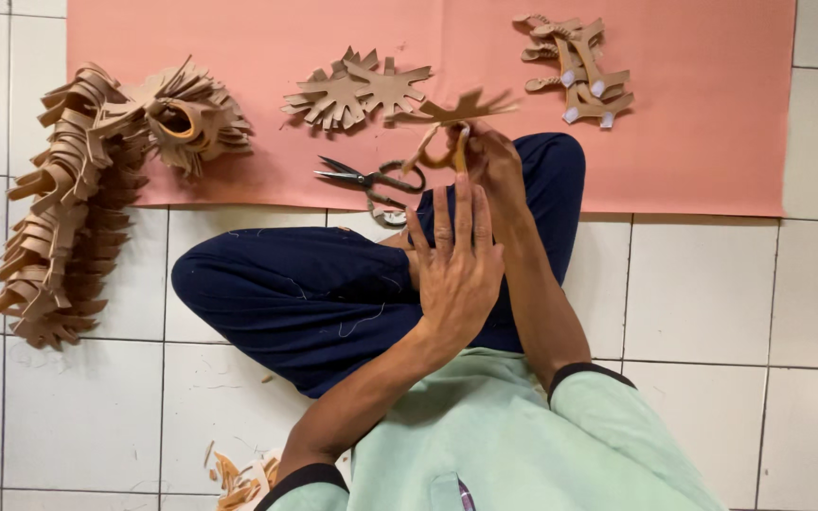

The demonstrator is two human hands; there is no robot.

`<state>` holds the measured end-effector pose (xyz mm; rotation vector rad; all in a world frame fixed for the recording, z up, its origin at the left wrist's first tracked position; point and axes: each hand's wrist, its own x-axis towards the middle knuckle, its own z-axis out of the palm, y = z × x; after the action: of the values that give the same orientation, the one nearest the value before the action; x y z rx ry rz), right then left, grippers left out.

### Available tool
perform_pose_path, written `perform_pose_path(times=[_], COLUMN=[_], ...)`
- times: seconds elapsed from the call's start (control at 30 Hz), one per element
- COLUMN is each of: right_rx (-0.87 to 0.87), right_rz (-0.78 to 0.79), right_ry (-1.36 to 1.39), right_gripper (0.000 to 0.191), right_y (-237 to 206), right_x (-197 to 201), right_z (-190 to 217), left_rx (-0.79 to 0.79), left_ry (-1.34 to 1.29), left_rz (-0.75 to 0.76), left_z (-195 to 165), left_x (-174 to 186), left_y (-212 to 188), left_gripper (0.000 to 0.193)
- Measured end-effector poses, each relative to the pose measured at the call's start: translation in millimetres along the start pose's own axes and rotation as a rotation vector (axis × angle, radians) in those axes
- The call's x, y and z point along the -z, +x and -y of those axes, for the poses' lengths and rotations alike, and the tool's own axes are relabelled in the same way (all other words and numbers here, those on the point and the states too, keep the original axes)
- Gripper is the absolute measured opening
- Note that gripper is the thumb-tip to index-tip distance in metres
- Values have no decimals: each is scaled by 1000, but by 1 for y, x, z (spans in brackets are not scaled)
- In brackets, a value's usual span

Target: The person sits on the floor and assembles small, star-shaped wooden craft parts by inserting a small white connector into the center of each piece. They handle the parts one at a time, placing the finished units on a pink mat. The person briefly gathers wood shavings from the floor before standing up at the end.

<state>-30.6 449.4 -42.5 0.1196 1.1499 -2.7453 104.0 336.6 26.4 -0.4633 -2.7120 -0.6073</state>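
My right hand (496, 163) is closed on a tan spiky cut-out piece (456, 112) with a looped strip hanging from it, held above the pink sheet (693, 142). My left hand (456, 270) is just below it, back facing up, fingers straight and apart, holding nothing, over my crossed legs in navy trousers (305, 293). Black-bladed scissors (371, 180) lie on the sheet's near edge, just left of my right hand.
A small heap of flat tan cut-outs (360, 90) lies on the sheet. A group of folded pieces with white tips (581, 71) sits at the far right. A long pile of folded tan pieces (78, 199) runs down the left. Scraps (239, 478) lie on the white tiled floor.
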Motion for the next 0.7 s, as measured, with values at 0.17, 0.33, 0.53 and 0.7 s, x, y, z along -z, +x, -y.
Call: perform_pose_path(times=[0.17,0.33,0.53,0.7], right_rx=[-61,-34,-38,-20], right_rz=[-3,6,33,2], right_ry=[-225,-287,-215,-215], right_gripper=[41,42,41,33], right_y=[-30,-39,-40,-35], right_x=[-30,-61,-58,-41], right_z=[13,30,29,18], left_rx=[16,-12,-28,-35], left_ry=[89,60,123,-35], left_rz=[22,9,25,-16], left_z=[-2,-4,-5,0], left_x=[-11,-13,-11,4], left_y=[9,8,10,16], left_gripper=[71,67,67,65])
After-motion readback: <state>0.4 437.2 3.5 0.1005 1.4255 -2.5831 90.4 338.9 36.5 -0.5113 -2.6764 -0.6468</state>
